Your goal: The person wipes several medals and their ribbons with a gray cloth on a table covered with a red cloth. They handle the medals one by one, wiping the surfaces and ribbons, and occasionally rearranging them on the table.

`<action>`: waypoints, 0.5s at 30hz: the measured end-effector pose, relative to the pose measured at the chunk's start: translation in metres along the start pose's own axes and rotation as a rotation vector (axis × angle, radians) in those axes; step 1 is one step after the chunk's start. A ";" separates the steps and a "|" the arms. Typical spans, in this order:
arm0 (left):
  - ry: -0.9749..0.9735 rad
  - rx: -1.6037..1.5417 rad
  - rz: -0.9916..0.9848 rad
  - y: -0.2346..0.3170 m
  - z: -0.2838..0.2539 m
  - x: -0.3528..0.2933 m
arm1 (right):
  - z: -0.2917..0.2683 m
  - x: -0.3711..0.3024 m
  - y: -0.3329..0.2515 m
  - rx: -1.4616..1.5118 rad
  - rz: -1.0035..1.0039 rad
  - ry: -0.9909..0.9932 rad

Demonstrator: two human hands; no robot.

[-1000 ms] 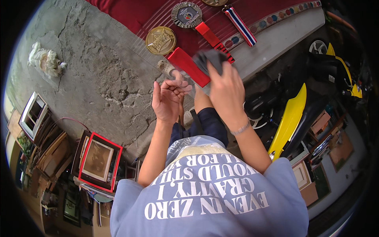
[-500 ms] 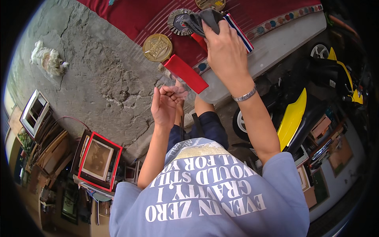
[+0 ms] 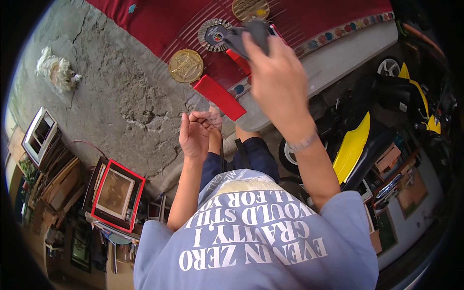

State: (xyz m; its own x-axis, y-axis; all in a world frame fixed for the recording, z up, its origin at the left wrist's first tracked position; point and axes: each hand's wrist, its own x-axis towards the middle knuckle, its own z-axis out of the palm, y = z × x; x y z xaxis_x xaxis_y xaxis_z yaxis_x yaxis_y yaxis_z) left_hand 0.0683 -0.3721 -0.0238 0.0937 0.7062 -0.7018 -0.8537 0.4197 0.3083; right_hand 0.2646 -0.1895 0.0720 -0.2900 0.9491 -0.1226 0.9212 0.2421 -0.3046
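My right hand (image 3: 279,79), a little blurred, grips a dark grey cloth (image 3: 255,36) over the table. Beside the cloth lies a silver medal (image 3: 215,35) with a toothed rim and a dark centre. A red ribbon (image 3: 238,60) shows partly under my right hand, which hides most of a striped ribbon. My left hand (image 3: 195,137) is palm up near the table's edge, fingers loosely curled, thumb apart, nothing in it. Just beyond it a gold medal (image 3: 186,65) lies with its red ribbon (image 3: 220,96) reaching toward me. Another gold medal (image 3: 251,8) sits farther back.
A dark red patterned cloth (image 3: 333,21) covers the table, whose pale edge (image 3: 348,60) shows. A yellow and black motorbike (image 3: 353,147) stands at the right. On the cracked concrete at the left is a white fluffy dog (image 3: 55,70). Red-edged picture frame (image 3: 116,195) stands lower left.
My right hand and the grey cloth have shifted slightly toward me and right relative to the medals, covering more of the striped ribbon. More of the silver medal shows. The whole view has shifted a little.
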 end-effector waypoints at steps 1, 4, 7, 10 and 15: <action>-0.001 0.009 -0.001 -0.001 0.001 0.000 | 0.020 0.006 0.003 -0.032 -0.035 0.018; 0.040 -0.012 0.030 -0.001 0.004 -0.002 | 0.024 -0.017 0.010 -0.049 0.003 -0.067; 0.034 -0.040 0.037 -0.003 -0.007 -0.002 | -0.006 -0.083 0.026 -0.073 0.080 -0.235; -0.003 -0.021 0.041 -0.003 -0.006 0.000 | -0.054 -0.104 0.026 -0.051 0.277 -0.536; 0.010 -0.027 0.054 -0.006 -0.001 0.000 | -0.038 -0.023 0.004 0.124 -0.004 -0.055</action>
State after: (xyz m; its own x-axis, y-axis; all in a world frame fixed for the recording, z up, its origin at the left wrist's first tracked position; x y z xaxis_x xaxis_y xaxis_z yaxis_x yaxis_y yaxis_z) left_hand 0.0727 -0.3748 -0.0260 0.0420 0.7219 -0.6907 -0.8709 0.3653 0.3288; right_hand 0.2848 -0.2025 0.1093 -0.3103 0.9350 -0.1716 0.8819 0.2157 -0.4191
